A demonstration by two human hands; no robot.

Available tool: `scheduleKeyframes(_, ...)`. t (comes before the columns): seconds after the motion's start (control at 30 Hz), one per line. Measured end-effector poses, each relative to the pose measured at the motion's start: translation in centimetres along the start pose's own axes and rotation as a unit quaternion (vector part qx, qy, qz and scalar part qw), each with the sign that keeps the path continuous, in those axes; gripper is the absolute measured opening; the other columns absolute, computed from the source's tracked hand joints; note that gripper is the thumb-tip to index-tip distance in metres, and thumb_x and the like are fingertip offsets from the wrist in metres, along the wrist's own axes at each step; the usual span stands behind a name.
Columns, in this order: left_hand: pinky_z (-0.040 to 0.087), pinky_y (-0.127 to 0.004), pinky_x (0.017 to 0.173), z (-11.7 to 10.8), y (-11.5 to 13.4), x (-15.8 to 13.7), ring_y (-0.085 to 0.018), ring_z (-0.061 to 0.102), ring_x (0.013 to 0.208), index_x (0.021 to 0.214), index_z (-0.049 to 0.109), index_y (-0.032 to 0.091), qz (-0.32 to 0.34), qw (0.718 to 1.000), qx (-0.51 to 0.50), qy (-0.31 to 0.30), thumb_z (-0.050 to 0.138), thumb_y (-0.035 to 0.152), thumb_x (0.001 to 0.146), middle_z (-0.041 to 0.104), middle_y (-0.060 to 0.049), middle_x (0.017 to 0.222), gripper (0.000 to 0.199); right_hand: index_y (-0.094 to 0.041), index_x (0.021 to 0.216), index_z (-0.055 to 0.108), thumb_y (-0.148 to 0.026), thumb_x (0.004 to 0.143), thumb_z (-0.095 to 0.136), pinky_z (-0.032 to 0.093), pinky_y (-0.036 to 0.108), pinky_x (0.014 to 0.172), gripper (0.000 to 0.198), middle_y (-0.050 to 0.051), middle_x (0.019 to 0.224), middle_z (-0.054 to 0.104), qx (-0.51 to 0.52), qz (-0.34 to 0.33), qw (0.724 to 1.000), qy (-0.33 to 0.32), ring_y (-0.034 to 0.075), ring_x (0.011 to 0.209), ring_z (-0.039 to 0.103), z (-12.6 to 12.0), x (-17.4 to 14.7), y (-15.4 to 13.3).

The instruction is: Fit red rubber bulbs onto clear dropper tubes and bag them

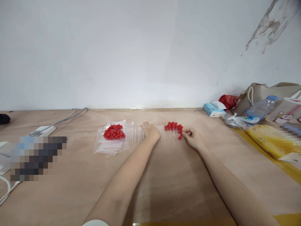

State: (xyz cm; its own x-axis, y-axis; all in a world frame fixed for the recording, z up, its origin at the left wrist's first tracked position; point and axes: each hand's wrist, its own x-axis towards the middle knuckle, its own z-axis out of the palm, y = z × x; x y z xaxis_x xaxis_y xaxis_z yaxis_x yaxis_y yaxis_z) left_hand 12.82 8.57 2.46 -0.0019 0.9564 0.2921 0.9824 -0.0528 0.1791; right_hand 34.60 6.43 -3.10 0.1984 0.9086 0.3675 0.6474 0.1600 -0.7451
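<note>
A row of clear glass dropper tubes (136, 135) lies across the wooden table (169, 175). Those at the right end carry red rubber caps (173, 126). My left hand (150, 131) rests palm down on the middle of the row, fingers curled over the tubes. My right hand (193, 138) pinches a red-capped tube (180, 136) at the row's right end between thumb and fingertips. To the left, a pile of loose red caps (114, 132) sits on a stack of small clear zip bags (110, 147).
A white power strip (42, 130) with grey cable lies at the left. At the right stand a tissue pack (213, 109), a plastic water bottle (258, 110), a tan tote bag (265, 92) and a yellow package (270, 139). A white wall backs the table.
</note>
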Motion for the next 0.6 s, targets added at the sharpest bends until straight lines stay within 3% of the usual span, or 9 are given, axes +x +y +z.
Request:
scheduleKeyframes(0.2, 0.032, -0.042, 0.083, -3.0, -2.5, -2.5, -0.029, 0.041, 0.103, 0.087, 0.059, 0.012, 0.071, 0.996, -0.030, 0.048, 0.039, 0.026, 0.083, 0.053, -0.016, 0.107, 0.025, -0.014, 0.085, 0.055, -0.051, 0.075, 0.048, 0.040, 0.025, 0.052, 0.039, 0.004, 0.072, 0.057, 0.071, -0.004, 0.996, 0.055, 0.012, 0.055, 0.049, 0.6, -0.2, 0.1)
scheduleKeyframes(0.37, 0.038, -0.036, 0.077, -4.1, -8.2, -7.2, -0.018, 0.054, 0.077, 0.084, 0.052, 0.018, 0.267, 0.950, -0.147, 0.068, 0.037, 0.023, 0.087, 0.061, -0.004, 0.079, 0.016, -0.015, 0.104, 0.050, -0.048, 0.079, 0.045, 0.044, 0.027, 0.056, 0.042, 0.005, 0.081, 0.058, 0.122, -0.033, 0.990, 0.064, 0.012, 0.060, 0.052, 1.7, -1.4, -2.4)
scheduleKeyframes(0.47, 0.039, -0.035, 0.080, -3.5, -10.9, -9.4, -0.015, 0.058, 0.073, 0.093, 0.053, 0.020, 0.321, 0.925, -0.179, 0.097, 0.038, 0.020, 0.088, 0.064, -0.002, 0.081, 0.016, -0.018, 0.098, 0.056, -0.040, 0.081, 0.046, 0.046, 0.030, 0.063, 0.030, 0.006, 0.080, 0.059, 0.129, -0.122, 0.984, 0.009, 0.015, 0.067, 0.053, 2.9, -3.6, -5.6)
scheduleKeyframes(0.6, 0.041, -0.033, 0.079, -2.5, -12.0, -10.4, -0.015, 0.059, 0.085, 0.108, 0.051, 0.021, 0.341, 0.910, -0.203, 0.117, 0.038, 0.015, 0.088, 0.065, -0.004, 0.094, 0.025, -0.021, 0.093, 0.060, -0.029, 0.083, 0.047, 0.045, 0.031, 0.070, 0.019, 0.006, 0.084, 0.059, 0.125, -0.220, 0.961, -0.115, 0.017, 0.077, 0.054, 4.2, -7.3, -9.8)
